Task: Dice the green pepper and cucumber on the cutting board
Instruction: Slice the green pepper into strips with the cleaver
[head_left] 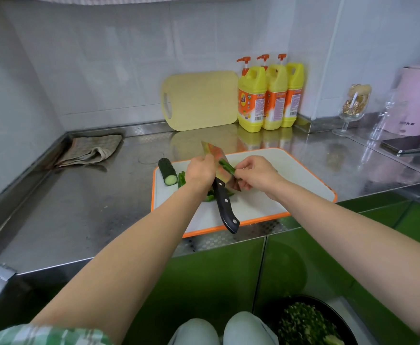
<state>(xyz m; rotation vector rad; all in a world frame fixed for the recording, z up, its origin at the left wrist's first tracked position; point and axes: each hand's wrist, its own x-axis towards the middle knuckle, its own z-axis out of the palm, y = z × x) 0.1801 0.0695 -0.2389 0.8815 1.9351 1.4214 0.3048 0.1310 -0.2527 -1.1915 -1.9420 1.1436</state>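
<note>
— Hands?
— The left hand [200, 173] curls round the black-handled steel cleaver [225, 202] at its blade (handle free); the right hand [256, 174] pinches a thin green pepper strip [226, 166] against it.
— Cucumber?
— Bumpy dark-green cucumber stub [167, 171], at the left edge of the orange-rimmed white cutting board [291, 170].

We note a glossy, reflective steel counter [79, 207], a smooth white plastic cutting board [253, 207] rimmed orange, a bumpy-skinned cucumber [166, 169], and a knife [222, 197] with a mirror-bright metal blade.
</note>
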